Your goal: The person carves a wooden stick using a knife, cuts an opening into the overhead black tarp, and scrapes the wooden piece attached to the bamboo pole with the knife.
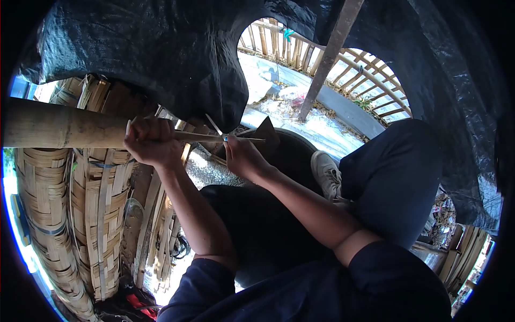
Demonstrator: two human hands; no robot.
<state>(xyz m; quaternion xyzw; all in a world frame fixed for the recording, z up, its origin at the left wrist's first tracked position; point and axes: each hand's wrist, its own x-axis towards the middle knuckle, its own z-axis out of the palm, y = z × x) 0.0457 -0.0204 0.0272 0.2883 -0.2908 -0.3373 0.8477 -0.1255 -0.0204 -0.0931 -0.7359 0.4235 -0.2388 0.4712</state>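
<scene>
My left hand (154, 142) is closed in a fist around a thin bamboo stick (198, 137), in front of a thick bamboo pole (59, 124). The stick points to the right, its tapered end passing beyond my right hand (244, 157). My right hand is closed on what looks like a knife, whose narrow pale blade (213, 124) slants up to the left across the stick. A small blue spot shows where blade and fingers meet. The knife's handle is hidden in my fingers.
Rolled woven bamboo panels (88, 214) stand at the left. Black plastic sheeting (145, 53) hangs overhead and to the right. A slanting post (330, 59) crosses an opening that shows a bamboo fence (370, 80). My shoe (325, 174) is beside a dark round container (300, 140).
</scene>
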